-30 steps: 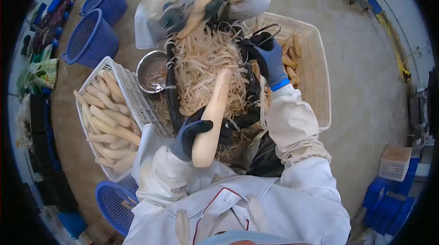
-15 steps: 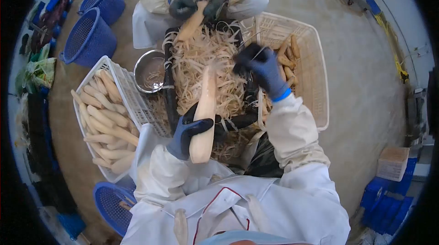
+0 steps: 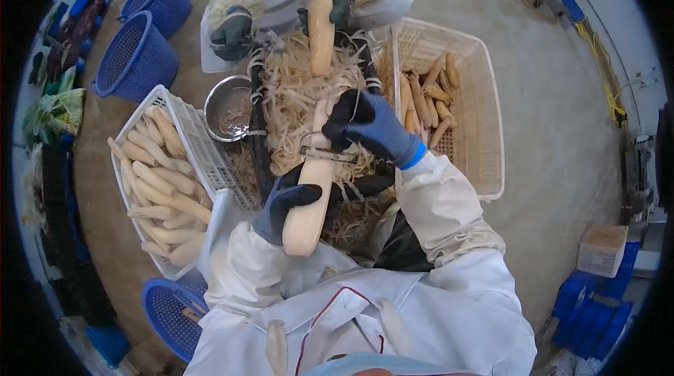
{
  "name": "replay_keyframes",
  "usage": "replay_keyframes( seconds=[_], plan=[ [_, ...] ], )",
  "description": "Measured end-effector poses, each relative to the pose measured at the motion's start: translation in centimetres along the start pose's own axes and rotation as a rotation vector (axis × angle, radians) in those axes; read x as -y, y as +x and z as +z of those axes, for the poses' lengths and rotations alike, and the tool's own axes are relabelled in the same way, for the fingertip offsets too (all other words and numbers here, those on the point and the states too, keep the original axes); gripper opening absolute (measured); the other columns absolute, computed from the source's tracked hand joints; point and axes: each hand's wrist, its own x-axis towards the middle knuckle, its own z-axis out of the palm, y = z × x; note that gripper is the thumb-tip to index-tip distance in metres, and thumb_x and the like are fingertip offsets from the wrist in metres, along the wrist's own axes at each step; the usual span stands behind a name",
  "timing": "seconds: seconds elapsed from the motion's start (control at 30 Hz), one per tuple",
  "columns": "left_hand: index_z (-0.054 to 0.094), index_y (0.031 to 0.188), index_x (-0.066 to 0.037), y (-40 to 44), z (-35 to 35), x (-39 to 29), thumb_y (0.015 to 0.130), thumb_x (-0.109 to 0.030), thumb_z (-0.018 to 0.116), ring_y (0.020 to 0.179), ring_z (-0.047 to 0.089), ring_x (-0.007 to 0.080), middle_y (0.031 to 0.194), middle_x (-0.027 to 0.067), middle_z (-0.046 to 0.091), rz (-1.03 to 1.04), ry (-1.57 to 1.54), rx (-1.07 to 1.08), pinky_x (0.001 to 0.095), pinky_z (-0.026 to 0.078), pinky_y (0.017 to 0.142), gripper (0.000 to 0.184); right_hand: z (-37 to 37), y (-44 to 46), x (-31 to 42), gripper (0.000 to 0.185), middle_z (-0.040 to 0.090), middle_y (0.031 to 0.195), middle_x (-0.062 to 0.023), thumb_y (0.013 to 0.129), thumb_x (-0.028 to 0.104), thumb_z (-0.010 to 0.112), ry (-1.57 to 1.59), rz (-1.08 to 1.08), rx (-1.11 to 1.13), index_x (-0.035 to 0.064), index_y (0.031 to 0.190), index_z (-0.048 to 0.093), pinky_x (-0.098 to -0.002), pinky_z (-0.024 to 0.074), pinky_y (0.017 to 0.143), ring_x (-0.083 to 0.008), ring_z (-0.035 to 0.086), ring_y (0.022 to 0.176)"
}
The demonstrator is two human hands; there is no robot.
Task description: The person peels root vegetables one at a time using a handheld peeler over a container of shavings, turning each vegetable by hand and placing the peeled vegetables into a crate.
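My left hand [image 3: 288,204], in a blue and black glove, is wrapped round the lower part of a pale peeled root [image 3: 309,211]. The root slants up and away over a black-edged bin heaped with peelings [image 3: 284,120]. My right hand [image 3: 368,123], gloved the same way, is closed on a metal peeler [image 3: 326,154], whose blade lies across the middle of the root. The root's far end is partly covered by my right hand.
Opposite, a co-worker's gloved hand holds another root [image 3: 321,35] over the bin. A white crate of peeled roots [image 3: 200,165] and a steel bowl [image 3: 229,106] stand left. A crate with browner roots [image 3: 495,130] is right. Blue baskets [image 3: 137,60] are at the left.
My right hand has come from the right crate's edge onto the root with the peeler. The root tilted upright, then slanted again. The co-worker's hands have moved apart.
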Motion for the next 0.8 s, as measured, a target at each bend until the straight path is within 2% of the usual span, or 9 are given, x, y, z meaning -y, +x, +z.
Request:
replay_keyframes(
  seconds=[0.03, 0.1, 0.13, 0.27, 0.37, 0.5, 0.67, 0.7, 0.8],
  plan=[
    [0.051, 0.125, -0.001, -0.2, 0.2, 0.0, 0.074, -0.016, 0.066, 0.074, 0.065, 0.0205, 0.091, 0.0114, 0.066, 0.0, 0.03, 0.002, 0.0303, 0.053, 0.062, 0.055, -0.3, 0.6, -0.6, 0.026, 0.067, 0.086, -0.0057, 0.077, 0.007, 0.075, -0.11, -0.022, -0.106, 0.0004, 0.099, 0.063, -0.0281, 0.0524, 0.074, -0.0153, 0.064, 0.078],
    [0.05, 0.126, -0.001, -0.7, 1.1, -0.4, 0.074, -0.015, 0.067, 0.073, 0.065, 0.0201, 0.091, 0.0113, 0.065, 0.009, 0.09, 0.01, 0.03, 0.053, 0.062, 0.057, -3.4, 2.5, 0.3, 0.021, 0.067, 0.084, -0.0073, 0.078, 0.003, 0.071, 0.156, 0.076, -0.286, -0.0025, 0.097, 0.063, -0.0272, 0.0519, 0.065, -0.0149, 0.064, 0.07],
    [0.051, 0.126, -0.001, -0.9, 1.3, -0.5, 0.073, -0.015, 0.068, 0.074, 0.064, 0.0197, 0.091, 0.0109, 0.065, -0.01, 0.069, 0.049, 0.0297, 0.053, 0.063, 0.057, -6.7, 4.6, -3.9, 0.018, 0.066, 0.078, -0.0071, 0.08, 0.005, 0.071, -0.199, -0.178, -0.51, -0.0022, 0.095, 0.063, -0.0263, 0.0503, 0.061, -0.0138, 0.063, 0.068],
    [0.052, 0.125, -0.002, -1.1, 1.6, -0.8, 0.07, -0.015, 0.07, 0.076, 0.064, 0.0186, 0.09, 0.0096, 0.065, -0.023, 0.064, 0.008, 0.0289, 0.052, 0.066, 0.059, -3.6, 2.4, 1.8, 0.014, 0.067, 0.079, -0.0083, 0.083, 0.007, 0.07, 0.284, -0.009, -0.312, -0.0021, 0.09, 0.062, -0.026, 0.0491, 0.059, -0.0137, 0.062, 0.063],
    [0.051, 0.129, -0.001, -0.4, 1.5, -0.5, 0.067, -0.015, 0.071, 0.074, 0.064, 0.0195, 0.092, 0.0098, 0.064, -0.001, 0.119, -0.015, 0.0303, 0.053, 0.065, 0.066, -1.0, 1.9, -0.3, 0.014, 0.067, 0.081, -0.0082, 0.081, 0.005, 0.071, 0.089, -0.053, -0.138, -0.0018, 0.089, 0.062, -0.0267, 0.0504, 0.058, -0.0144, 0.062, 0.063],
    [0.05, 0.13, 0.0, -1.1, 1.9, -0.2, 0.067, -0.016, 0.069, 0.074, 0.064, 0.0188, 0.093, 0.0091, 0.064, 0.02, 0.232, -0.011, 0.0294, 0.052, 0.067, 0.068, -5.3, 4.1, -1.2, 0.014, 0.068, 0.082, -0.0078, 0.081, 0.003, 0.069, 0.164, -0.027, -0.608, -0.0017, 0.092, 0.062, -0.0274, 0.0518, 0.058, -0.016, 0.065, 0.067],
    [0.051, 0.132, -0.004, -0.3, 0.9, -0.1, 0.08, -0.018, 0.067, 0.081, 0.06, 0.0124, 0.099, 0.0032, 0.063, 0.071, -0.018, -0.077, 0.0278, 0.049, 0.071, 0.056, -1.4, 1.1, 2.1, 0.017, 0.067, 0.079, -0.0094, 0.078, 0.0, 0.066, 0.288, 0.057, -0.132, -0.0036, 0.095, 0.063, -0.0276, 0.0509, 0.064, -0.0167, 0.065, 0.069],
    [0.051, 0.131, -0.004, -0.3, 0.7, 0.1, 0.08, -0.018, 0.067, 0.08, 0.06, 0.0125, 0.097, 0.0029, 0.063, 0.109, 0.06, -0.063, 0.0278, 0.049, 0.07, 0.055, -0.1, 0.6, 0.3, 0.019, 0.066, 0.078, -0.0052, 0.076, 0.005, 0.075, 0.199, 0.028, -0.011, 0.0006, 0.091, 0.064, -0.0271, 0.0502, 0.062, -0.0137, 0.062, 0.065],
    [0.054, 0.125, -0.005, -0.4, 0.6, 0.5, 0.08, -0.02, 0.067, 0.075, 0.061, 0.0136, 0.092, 0.0033, 0.062, 0.04, 0.123, -0.116, 0.0293, 0.051, 0.065, 0.049, 0.6, 0.8, -0.1, 0.022, 0.066, 0.079, -0.0043, 0.076, 0.007, 0.078, 0.219, 0.142, -0.058, 0.0018, 0.092, 0.063, -0.0258, 0.0504, 0.06, -0.0125, 0.062, 0.067]
  ],
)
